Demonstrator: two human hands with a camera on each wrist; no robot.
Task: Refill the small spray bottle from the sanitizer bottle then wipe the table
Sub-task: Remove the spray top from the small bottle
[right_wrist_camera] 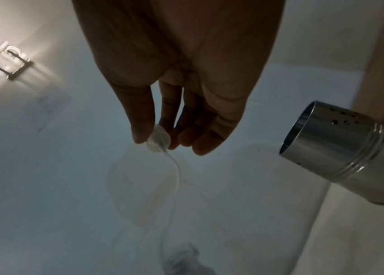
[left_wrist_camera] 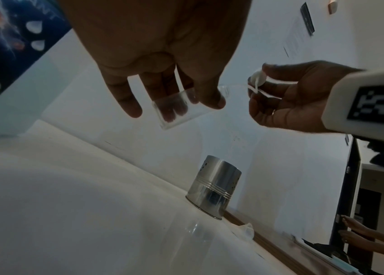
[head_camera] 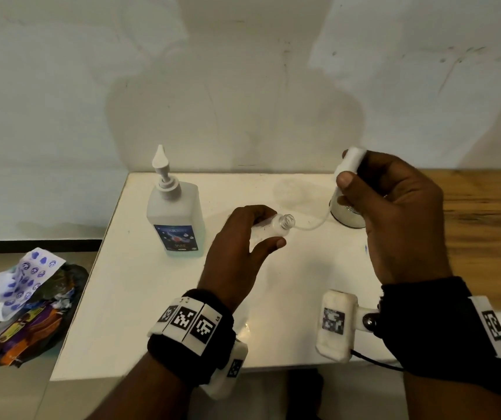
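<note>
My left hand [head_camera: 269, 230] grips the small clear spray bottle [head_camera: 273, 227], tilted with its open neck pointing right. From below, its fingers wrap the bottle [left_wrist_camera: 176, 109]. My right hand [head_camera: 346, 171] is raised to the right of it and pinches the white spray head [head_camera: 354, 159], whose thin dip tube [head_camera: 313, 224] curves down toward the bottle's mouth. The right wrist view shows the spray head [right_wrist_camera: 157, 141] between my fingertips with the tube [right_wrist_camera: 176, 171] hanging. The sanitizer bottle [head_camera: 176, 219], with a white pump, stands upright on the white table [head_camera: 152, 298] left of my hands.
A steel cup [head_camera: 346, 218] stands upside down on the table behind my right hand, also seen as the steel cup [left_wrist_camera: 214, 189] from below. A wooden surface [head_camera: 486, 222] adjoins the table on the right. Wrappers and paper [head_camera: 24, 304] lie on the floor at left. A wall rises just behind the table.
</note>
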